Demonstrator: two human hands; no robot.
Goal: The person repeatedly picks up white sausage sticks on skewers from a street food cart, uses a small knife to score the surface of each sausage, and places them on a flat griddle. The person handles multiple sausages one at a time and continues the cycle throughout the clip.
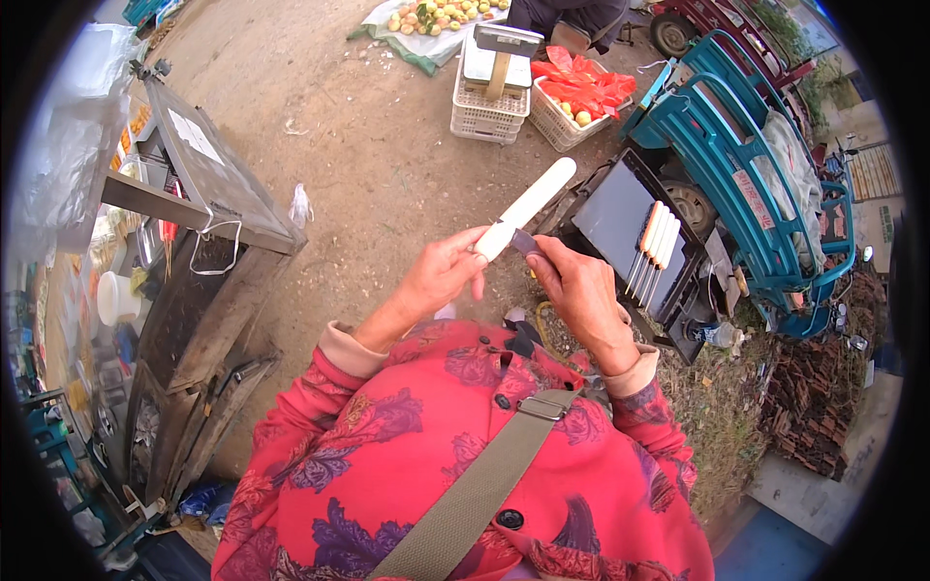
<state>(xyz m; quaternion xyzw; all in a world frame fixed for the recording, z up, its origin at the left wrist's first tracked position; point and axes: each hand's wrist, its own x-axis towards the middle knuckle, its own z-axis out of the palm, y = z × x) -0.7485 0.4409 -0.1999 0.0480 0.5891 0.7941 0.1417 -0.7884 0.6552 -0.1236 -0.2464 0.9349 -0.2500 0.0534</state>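
A long pale sausage [539, 194] extends up and to the right from my left hand [445, 270], whose thumb and fingers pinch its lower end. A small dark mark or nick crosses it just above the fingertips. My right hand [581, 290] grips a short, flat, dark blade-like tool [524, 242]. Its tip is at the sausage's lower end; whether it touches cannot be made out. To the right of my right hand, several browned sausages on sticks [657, 232] lie side by side on a dark flat griddle [610, 207].
A wooden-framed food cart [218, 312] stands at left. Ahead are a scale [498, 69] on stacked crates [488, 120], a fruit crate [563, 131] with red plastic bags [581, 76], and a seated person [574, 18]. A teal cargo tricycle [734, 167] and plastic bottle [716, 334] are at right.
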